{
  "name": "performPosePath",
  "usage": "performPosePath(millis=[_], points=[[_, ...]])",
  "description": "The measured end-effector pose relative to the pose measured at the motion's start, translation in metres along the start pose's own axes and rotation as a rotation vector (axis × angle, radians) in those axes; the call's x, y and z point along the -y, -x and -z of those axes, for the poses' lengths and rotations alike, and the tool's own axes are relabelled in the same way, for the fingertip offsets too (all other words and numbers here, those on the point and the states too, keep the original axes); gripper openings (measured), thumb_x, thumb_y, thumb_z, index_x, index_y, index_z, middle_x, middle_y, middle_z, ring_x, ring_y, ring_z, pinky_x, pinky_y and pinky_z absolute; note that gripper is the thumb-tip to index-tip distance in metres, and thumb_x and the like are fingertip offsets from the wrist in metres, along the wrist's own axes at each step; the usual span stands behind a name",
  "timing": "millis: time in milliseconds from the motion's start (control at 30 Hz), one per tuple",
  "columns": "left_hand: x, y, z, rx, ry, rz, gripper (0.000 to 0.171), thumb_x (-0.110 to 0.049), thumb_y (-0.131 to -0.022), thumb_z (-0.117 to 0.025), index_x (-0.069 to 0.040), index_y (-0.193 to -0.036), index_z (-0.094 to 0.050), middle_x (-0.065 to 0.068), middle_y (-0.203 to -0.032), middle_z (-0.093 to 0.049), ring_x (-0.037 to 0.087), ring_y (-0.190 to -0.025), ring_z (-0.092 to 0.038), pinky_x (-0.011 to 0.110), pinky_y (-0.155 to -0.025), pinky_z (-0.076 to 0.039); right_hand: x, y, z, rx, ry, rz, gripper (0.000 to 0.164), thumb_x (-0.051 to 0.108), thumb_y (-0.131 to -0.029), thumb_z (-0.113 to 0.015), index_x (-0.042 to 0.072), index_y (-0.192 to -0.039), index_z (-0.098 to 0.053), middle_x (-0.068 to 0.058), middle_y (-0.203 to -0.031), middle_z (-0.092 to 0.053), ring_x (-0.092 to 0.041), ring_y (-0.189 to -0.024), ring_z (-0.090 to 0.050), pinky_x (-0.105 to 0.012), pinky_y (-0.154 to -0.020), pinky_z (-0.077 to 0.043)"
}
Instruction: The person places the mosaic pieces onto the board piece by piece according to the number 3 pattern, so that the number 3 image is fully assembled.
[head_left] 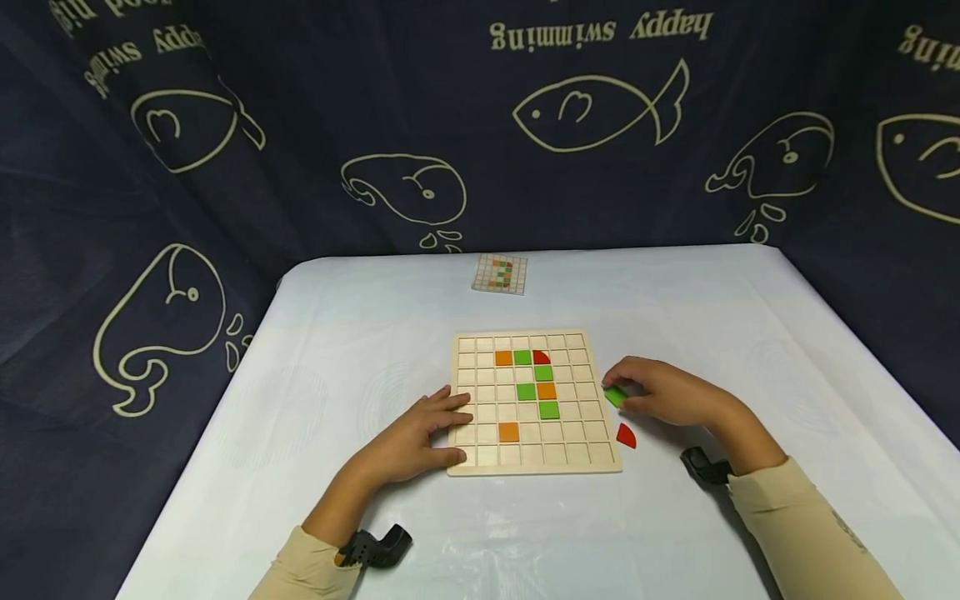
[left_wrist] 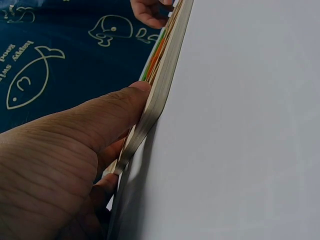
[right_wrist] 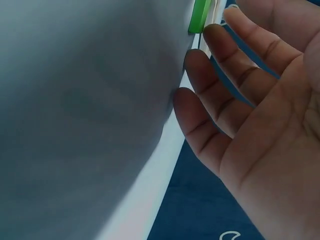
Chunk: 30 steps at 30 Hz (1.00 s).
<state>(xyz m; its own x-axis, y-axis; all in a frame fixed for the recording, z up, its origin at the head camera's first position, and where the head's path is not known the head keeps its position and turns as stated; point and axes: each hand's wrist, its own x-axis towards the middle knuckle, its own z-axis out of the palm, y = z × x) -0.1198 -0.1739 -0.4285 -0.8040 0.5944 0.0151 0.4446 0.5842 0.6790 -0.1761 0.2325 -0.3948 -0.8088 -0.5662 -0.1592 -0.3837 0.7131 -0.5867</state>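
A square wooden grid board (head_left: 487, 460) lies on the white table, with green, orange and red pieces set in some of its cells. My left hand (head_left: 420, 437) rests on the board's left edge, fingers spread over the outer cells. The left wrist view shows the thumb (left_wrist: 117, 112) against the board's side edge (left_wrist: 162, 85). Just right of the board, my right hand (head_left: 667, 392) pinches a green square tile (head_left: 616, 396) between thumb and fingertips. In the right wrist view the green tile (right_wrist: 200, 16) shows beside the fingertips. A red quarter-circle piece (head_left: 626, 435) lies nearby on the table.
Behind the board, a small card (head_left: 499, 275) printed with a grid and coloured pattern lies near the table's far edge. A dark cloth (head_left: 480, 200) with fish and whale drawings hangs behind the white table (head_left: 360, 333). Black straps with cameras sit on both wrists.
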Motion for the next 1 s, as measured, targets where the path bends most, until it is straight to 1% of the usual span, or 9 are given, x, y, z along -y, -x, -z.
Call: performPosePath(millis=[233, 367, 500, 833, 1000], points=[[-0.0003, -0.0010, 0.0000, 0.005, -0.008, 0.002, 0.053, -0.025, -0.087, -0.078, -0.005, -0.133, -0.063, 0.005, -0.153, -0.043, 0.030, -0.149, -0.019, 0.053, -0.119, -0.013, -0.0032, 0.0007, -0.0012, -0.017, 0.034, 0.016, 0.029, 0.002, -0.087, -0.072, 0.008, -0.115, -0.067, 0.001, -0.109, -0.062, -0.021, -0.102, -0.054, -0.046, -0.094, -0.048], [-0.0005, -0.0007, 0.0003, 0.005, -0.011, 0.009, 0.053, -0.025, -0.087, -0.078, -0.005, -0.134, -0.063, 0.005, -0.153, -0.043, 0.029, -0.149, -0.019, 0.053, -0.119, -0.013, -0.0055, 0.0004, -0.0022, -0.038, 0.065, 0.041, 0.028, 0.001, -0.087, -0.072, 0.006, -0.114, -0.068, 0.001, -0.105, -0.062, -0.020, -0.096, -0.054, -0.043, -0.088, -0.049], [-0.0010, 0.0001, 0.0005, 0.006, -0.004, 0.012, 0.053, -0.025, -0.087, -0.078, -0.005, -0.133, -0.063, 0.005, -0.153, -0.043, 0.030, -0.149, -0.019, 0.053, -0.119, -0.013, -0.0078, 0.0006, -0.0028, -0.037, 0.091, 0.042, 0.026, 0.001, -0.087, -0.072, 0.006, -0.112, -0.068, 0.003, -0.100, -0.061, -0.019, -0.093, -0.053, -0.041, -0.085, -0.048], [-0.0024, 0.0002, 0.0011, 0.010, -0.007, 0.013, 0.053, -0.024, -0.087, -0.077, -0.004, -0.134, -0.062, 0.006, -0.153, -0.043, 0.030, -0.149, -0.019, 0.053, -0.119, -0.013, -0.0084, -0.0002, -0.0043, -0.051, 0.134, 0.037, 0.028, -0.004, -0.086, -0.068, 0.009, -0.111, -0.069, 0.005, -0.101, -0.061, -0.019, -0.097, -0.053, -0.044, -0.089, -0.047], [-0.0025, -0.0002, 0.0013, 0.013, -0.006, 0.012, 0.053, -0.025, -0.087, -0.077, -0.004, -0.134, -0.062, 0.005, -0.153, -0.043, 0.030, -0.149, -0.019, 0.054, -0.119, -0.013, -0.0082, 0.0000, -0.0041, -0.051, 0.131, 0.038, 0.029, -0.004, -0.086, -0.067, 0.011, -0.110, -0.070, 0.005, -0.102, -0.062, -0.020, -0.097, -0.054, -0.045, -0.090, -0.047]])
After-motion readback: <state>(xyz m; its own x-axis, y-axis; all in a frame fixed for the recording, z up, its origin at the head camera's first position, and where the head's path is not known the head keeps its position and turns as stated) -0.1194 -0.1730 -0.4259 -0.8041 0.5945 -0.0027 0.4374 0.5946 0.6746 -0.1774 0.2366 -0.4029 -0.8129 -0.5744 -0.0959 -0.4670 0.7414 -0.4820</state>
